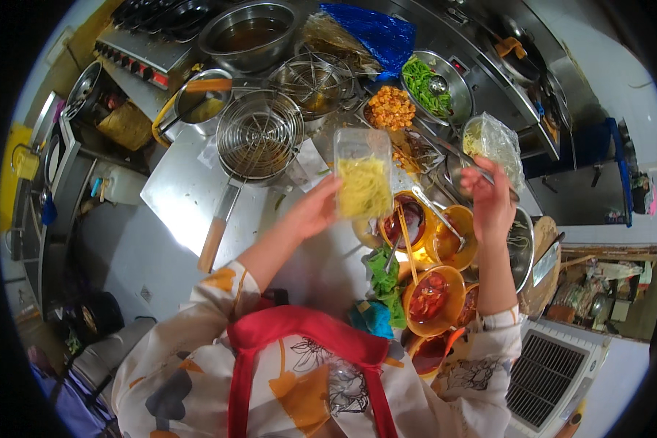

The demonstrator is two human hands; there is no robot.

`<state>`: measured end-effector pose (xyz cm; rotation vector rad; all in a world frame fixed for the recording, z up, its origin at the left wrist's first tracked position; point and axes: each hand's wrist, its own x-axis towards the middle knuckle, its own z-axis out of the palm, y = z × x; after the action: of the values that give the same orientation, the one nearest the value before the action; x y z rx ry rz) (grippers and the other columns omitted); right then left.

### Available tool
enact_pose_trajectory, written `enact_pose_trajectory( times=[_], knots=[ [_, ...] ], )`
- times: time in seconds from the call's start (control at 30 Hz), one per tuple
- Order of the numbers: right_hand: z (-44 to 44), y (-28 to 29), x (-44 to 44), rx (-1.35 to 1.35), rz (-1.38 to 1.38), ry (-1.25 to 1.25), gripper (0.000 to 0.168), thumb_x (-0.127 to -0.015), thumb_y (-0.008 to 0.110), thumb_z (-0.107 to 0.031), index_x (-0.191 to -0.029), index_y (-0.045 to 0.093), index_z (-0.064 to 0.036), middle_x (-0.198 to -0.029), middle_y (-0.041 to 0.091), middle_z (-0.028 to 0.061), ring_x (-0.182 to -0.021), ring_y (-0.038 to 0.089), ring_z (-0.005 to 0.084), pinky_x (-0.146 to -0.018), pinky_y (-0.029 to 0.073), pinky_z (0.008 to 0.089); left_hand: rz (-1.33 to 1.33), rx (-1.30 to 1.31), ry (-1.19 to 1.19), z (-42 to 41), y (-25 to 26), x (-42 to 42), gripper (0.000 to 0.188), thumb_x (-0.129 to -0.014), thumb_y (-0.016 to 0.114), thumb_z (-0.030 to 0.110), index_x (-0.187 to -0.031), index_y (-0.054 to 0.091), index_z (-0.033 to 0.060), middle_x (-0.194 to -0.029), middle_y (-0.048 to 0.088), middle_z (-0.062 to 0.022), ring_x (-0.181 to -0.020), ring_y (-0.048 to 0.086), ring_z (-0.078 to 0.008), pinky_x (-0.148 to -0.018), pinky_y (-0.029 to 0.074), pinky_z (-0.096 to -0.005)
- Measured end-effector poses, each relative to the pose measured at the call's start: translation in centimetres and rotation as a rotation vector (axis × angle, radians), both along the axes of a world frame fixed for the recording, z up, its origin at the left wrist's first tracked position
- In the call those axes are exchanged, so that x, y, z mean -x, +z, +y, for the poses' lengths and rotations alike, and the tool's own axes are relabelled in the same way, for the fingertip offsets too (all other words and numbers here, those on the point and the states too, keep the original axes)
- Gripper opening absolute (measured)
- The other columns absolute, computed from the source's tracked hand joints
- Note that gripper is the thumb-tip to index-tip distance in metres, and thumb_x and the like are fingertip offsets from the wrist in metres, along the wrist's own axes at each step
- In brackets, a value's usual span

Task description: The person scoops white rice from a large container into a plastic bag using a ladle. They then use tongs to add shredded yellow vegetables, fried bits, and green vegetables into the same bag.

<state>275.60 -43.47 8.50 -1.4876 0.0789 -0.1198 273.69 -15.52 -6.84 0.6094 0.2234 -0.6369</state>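
My left hand (pixel 315 212) grips the side of a clear plastic container (pixel 362 143), raised over the steel worktop. Pale yellow shreds (pixel 364 189), perhaps noodles or shredded potato, fill the lower part of it. On the right, my right hand (pixel 490 200) is closed around a long metal utensil (pixel 453 150), whose kind I cannot make out. Its far end points towards a container of orange-brown diced food (pixel 390 108). Just beyond that hand sits a bowl of pale strands (pixel 473 139), partly covered by clear plastic film (pixel 501 143).
Orange bowls of red sauce (pixel 435 301) crowd the right side, some with chopsticks (pixel 407 241) or a spoon (pixel 441 216). A wire strainer (pixel 260 134) lies at left, its wooden handle (pixel 212 243) towards me. Green vegetables fill a steel bowl (pixel 462 90). A cleaver (pixel 546 265) rests on a round board (pixel 536 284).
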Motion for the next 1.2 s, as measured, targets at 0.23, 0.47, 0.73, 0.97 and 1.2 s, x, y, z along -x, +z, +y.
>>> enact_pose_trajectory(
  times=[0.23, 0.47, 0.73, 0.97, 1.2],
  knots=[
    [0.3, 1.6, 7.3, 0.560, -0.458, 0.248, 0.032, -0.098, 0.047, -0.024, -0.108, 0.061, 0.003, -0.099, 0.065, 0.0166, -0.087, 0.064, 0.0257, -0.078, 0.053, 0.0361, -0.131, 0.114, -0.080, -0.1, 4.8, -3.6, 0.043, -0.095, 0.055, 0.027, -0.133, 0.043, 0.0116, -0.134, 0.050, -0.0063, -0.120, 0.054, -0.0247, -0.100, 0.046, -0.0459],
    [0.0, 1.2, 10.2, 1.294, -0.803, 0.450, 0.040, -0.078, 0.069, -0.013, -0.117, 0.062, -0.008, -0.112, 0.059, 0.0156, -0.091, 0.061, 0.0319, -0.076, 0.052, 0.0363, -0.159, 0.120, -0.118, 1.5, 7.6, -2.2, 0.043, -0.095, 0.056, 0.027, -0.133, 0.043, 0.0102, -0.131, 0.053, -0.0070, -0.118, 0.055, -0.0213, -0.097, 0.048, -0.0425],
    [1.2, 1.4, 11.5, 1.359, -0.942, 0.413, 0.040, -0.079, 0.068, -0.020, -0.117, 0.063, -0.009, -0.115, 0.058, 0.0153, -0.090, 0.063, 0.0289, -0.075, 0.052, 0.0363, -0.205, 0.089, -0.088, 2.1, 8.0, -1.1, 0.045, -0.096, 0.053, 0.027, -0.137, 0.041, 0.0127, -0.129, 0.055, -0.0060, -0.113, 0.058, -0.0203, -0.090, 0.052, -0.0383],
    [2.5, 0.9, 12.0, 1.088, -0.887, 0.298, 0.031, -0.092, 0.057, -0.028, -0.111, 0.065, -0.004, -0.108, 0.061, 0.0170, -0.092, 0.063, 0.0298, -0.078, 0.052, 0.0347, -0.239, 0.104, -0.066, 1.9, 6.6, -1.3, 0.054, -0.096, 0.052, 0.022, -0.145, 0.030, 0.0150, -0.136, 0.050, -0.0060, -0.120, 0.054, -0.0199, -0.097, 0.048, -0.0387],
    [3.9, 0.2, 11.0, -0.374, -0.395, -0.099, 0.043, -0.101, 0.040, -0.039, -0.118, 0.053, -0.001, -0.106, 0.061, 0.0157, -0.095, 0.059, 0.0219, -0.090, 0.047, 0.0297, -0.362, 0.125, -0.015, 1.4, 4.2, -2.7, 0.056, -0.093, 0.057, 0.018, -0.143, 0.030, 0.0156, -0.138, 0.046, -0.0048, -0.125, 0.048, -0.0219, -0.105, 0.040, -0.0427]
  ],
)
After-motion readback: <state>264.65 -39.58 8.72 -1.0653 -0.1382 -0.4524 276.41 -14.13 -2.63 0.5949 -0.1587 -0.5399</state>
